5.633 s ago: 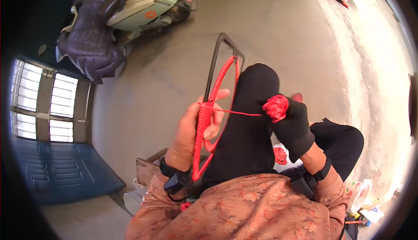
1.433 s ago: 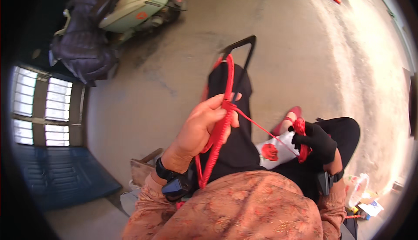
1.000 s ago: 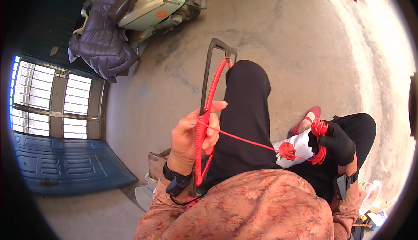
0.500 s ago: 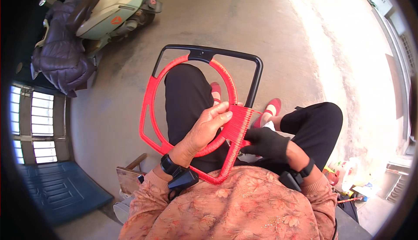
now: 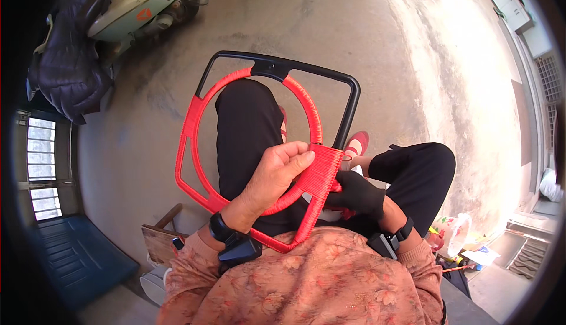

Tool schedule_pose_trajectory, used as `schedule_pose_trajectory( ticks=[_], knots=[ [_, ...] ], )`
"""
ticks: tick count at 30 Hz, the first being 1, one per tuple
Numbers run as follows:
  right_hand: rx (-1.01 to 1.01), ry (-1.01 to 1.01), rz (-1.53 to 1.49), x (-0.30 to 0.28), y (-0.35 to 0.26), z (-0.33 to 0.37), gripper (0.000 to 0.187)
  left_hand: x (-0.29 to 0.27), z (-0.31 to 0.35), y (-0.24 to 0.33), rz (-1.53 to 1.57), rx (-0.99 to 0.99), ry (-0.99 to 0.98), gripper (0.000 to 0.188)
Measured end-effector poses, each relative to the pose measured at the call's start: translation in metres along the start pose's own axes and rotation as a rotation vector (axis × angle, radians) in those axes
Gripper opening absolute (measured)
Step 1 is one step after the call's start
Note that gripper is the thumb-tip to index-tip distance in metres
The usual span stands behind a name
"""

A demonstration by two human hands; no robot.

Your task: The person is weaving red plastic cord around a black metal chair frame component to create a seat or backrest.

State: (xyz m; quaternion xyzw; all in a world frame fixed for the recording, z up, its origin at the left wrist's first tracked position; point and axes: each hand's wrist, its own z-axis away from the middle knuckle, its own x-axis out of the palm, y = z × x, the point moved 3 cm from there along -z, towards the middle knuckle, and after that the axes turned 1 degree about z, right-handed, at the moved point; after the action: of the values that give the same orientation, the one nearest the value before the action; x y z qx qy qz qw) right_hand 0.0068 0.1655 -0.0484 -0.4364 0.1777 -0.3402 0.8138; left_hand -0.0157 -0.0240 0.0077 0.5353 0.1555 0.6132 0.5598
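Above my lap rests a frame (image 5: 313, 70), a black tube shaped with angled corners around an inner ring. Tightly wound red cord (image 5: 321, 168) covers the ring, the left side, the near edge and a broad band on the right. The far edge and far right side are bare black. My bare left hand (image 5: 268, 174) is closed on the frame beside that band, thumb on top. In a black glove, my right hand (image 5: 361, 194) is closed at the band's right edge, around red cord partly hidden beneath the frame. A small loop of cord stands out at the band's upper right corner.
My knees in black trousers (image 5: 244, 130) are below the frame. A scooter (image 5: 135, 9) with a dark padded cover stands at the far left. A wooden stool (image 5: 162, 239) is near my left elbow. Bags and bits (image 5: 454, 236) lie to my right.
The frame has shifted slightly left in view and turned a little. My right hand stays at the band's edge with the cord. The whole view has shifted a little.
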Motion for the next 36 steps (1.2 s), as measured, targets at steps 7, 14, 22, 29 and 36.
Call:
schedule_pose_trajectory(
  ticks=[7,14,22,29,36],
  knots=[
    [-0.241,0.458,-0.262,-0.050,-0.032,0.027,0.023,-0.002,-0.010,-0.016,-0.041,0.024,0.017,0.023],
    [-0.311,0.816,-0.229,-0.104,-0.091,-0.033,0.025,0.001,-0.012,-0.022,-0.067,-0.058,-0.021,0.023],
    [-0.097,0.796,-0.146,-0.103,-0.090,-0.048,0.024,0.007,-0.023,-0.026,-0.097,-0.070,-0.022,0.017],
    [-0.122,0.822,-0.227,-0.100,-0.069,-0.056,0.024,0.005,-0.028,-0.025,-0.101,-0.050,0.003,0.017],
    [-0.476,1.162,0.272,-0.078,-0.075,0.000,0.029,0.011,-0.030,-0.018,-0.080,-0.068,-0.018,0.017]
  ],
)
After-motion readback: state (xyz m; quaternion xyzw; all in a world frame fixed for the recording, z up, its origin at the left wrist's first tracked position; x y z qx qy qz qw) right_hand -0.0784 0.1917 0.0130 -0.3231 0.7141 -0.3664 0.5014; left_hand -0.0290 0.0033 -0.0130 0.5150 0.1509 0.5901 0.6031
